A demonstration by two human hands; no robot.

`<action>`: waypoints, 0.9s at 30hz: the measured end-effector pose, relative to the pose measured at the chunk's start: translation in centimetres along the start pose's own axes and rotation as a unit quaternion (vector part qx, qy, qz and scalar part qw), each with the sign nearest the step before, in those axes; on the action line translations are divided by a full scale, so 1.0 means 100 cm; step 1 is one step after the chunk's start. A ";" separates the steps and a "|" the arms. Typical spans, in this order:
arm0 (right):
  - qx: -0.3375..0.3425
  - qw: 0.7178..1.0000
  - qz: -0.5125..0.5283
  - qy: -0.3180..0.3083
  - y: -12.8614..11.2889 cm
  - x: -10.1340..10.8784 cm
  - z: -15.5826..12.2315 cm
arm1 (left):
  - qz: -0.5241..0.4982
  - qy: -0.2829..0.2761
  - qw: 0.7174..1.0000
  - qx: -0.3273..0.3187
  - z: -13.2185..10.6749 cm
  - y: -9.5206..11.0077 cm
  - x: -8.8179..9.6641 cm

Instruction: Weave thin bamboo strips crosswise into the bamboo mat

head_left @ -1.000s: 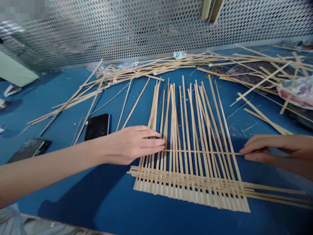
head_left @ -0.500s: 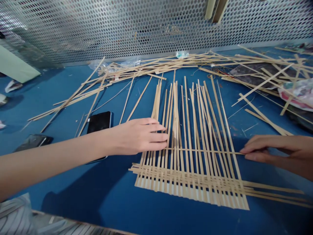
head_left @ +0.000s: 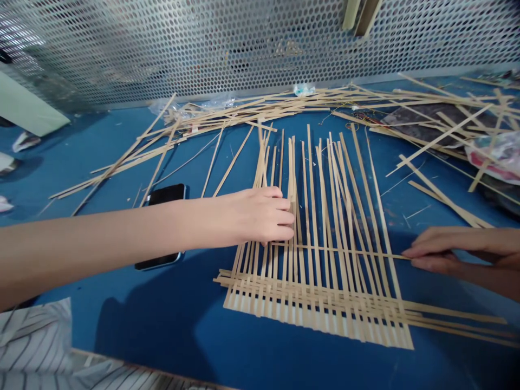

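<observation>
Partly woven bamboo strips lie on the blue table, with crosswise strips woven close together near the front edge. Long upright strips run away from that band toward the back. My left hand is closed over several of the left-hand upright strips, its fingers curled down and the fingertips partly hidden. Between thumb and fingers, my right hand pinches the end of a thin cross strip. This strip runs leftward among the uprights to below my left hand, apart from the woven band.
Loose bamboo strips are heaped along the back, before a perforated metal panel. A phone lies under my left forearm. Plastic bags and more strips lie at the right. Woven strip ends stick out rightward.
My left hand has moved slightly right and back, and its fingers have curled around upright strips; one strip's far end looks raised. My right hand keeps its pinch, almost unmoved.
</observation>
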State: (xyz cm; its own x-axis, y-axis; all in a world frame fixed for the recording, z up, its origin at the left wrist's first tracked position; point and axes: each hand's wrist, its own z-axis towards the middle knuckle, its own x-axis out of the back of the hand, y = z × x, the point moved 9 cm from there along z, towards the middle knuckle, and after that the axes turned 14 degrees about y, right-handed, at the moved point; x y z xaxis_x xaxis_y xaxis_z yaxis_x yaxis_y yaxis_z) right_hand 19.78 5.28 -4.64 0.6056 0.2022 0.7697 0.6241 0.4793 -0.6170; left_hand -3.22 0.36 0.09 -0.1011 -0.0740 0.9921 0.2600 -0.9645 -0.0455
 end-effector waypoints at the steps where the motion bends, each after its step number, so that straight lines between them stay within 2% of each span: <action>1: 0.000 1.000 -0.001 0.002 0.000 0.000 -0.001 | 0.001 0.000 1.000 0.004 0.000 -0.001 -0.001; 9: -0.004 1.000 -0.009 -0.005 0.001 0.000 -0.003 | 0.012 -0.003 1.000 -0.002 0.005 -0.001 -0.006; 14: -0.014 1.000 -0.010 0.003 0.000 0.002 -0.003 | -0.040 0.022 0.998 0.038 0.005 -0.007 -0.004; 18: -0.007 1.000 -0.004 0.013 0.001 0.002 -0.002 | -0.048 0.008 0.997 0.054 0.004 -0.009 -0.003; 24: -0.032 0.999 0.005 -0.005 0.004 -0.003 -0.002 | 0.000 -0.017 0.999 0.047 0.007 -0.005 -0.002; 27: -0.041 0.999 -0.002 -0.011 0.005 -0.004 -0.002 | 0.047 -0.011 0.999 0.023 0.007 -0.001 -0.002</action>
State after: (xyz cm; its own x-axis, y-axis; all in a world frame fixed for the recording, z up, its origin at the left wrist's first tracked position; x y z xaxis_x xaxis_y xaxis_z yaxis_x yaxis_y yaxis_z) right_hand 20.00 5.24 -5.26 0.5925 0.2188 0.7753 0.6662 0.4081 -0.6242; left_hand -2.52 0.61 0.00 -0.0533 -0.1577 0.9860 0.3105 -0.9411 -0.1337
